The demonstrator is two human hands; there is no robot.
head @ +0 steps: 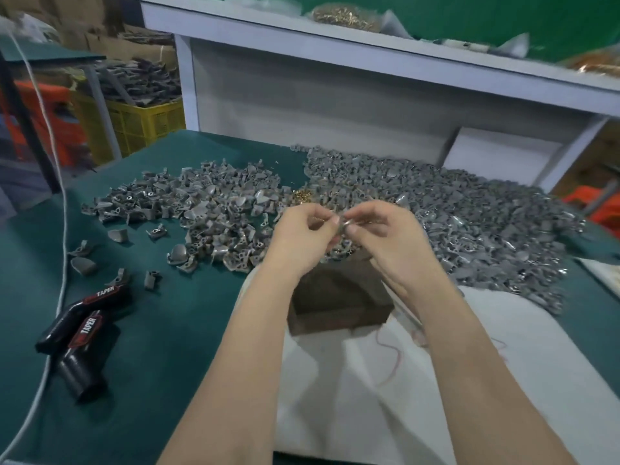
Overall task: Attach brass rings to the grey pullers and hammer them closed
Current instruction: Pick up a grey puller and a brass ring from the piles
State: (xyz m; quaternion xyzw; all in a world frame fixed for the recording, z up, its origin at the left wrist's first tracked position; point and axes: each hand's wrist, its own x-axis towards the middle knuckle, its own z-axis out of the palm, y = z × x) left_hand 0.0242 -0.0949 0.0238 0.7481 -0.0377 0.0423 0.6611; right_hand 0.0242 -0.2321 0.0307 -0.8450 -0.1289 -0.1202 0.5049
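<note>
Left hand (302, 233) and right hand (385, 236) meet above a brown block (339, 297), fingers curled, both pinching one grey puller (344, 227) at the fingertips; any ring on it is too blurred to tell. Loose puller piles (469, 223) lie left and right on the green table (151, 330), with brass rings (302, 196) between them. Black TAPER tool (84, 323) lies far left.

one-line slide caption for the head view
Left hand and right hand pinch a grey puller above a brown block
</note>
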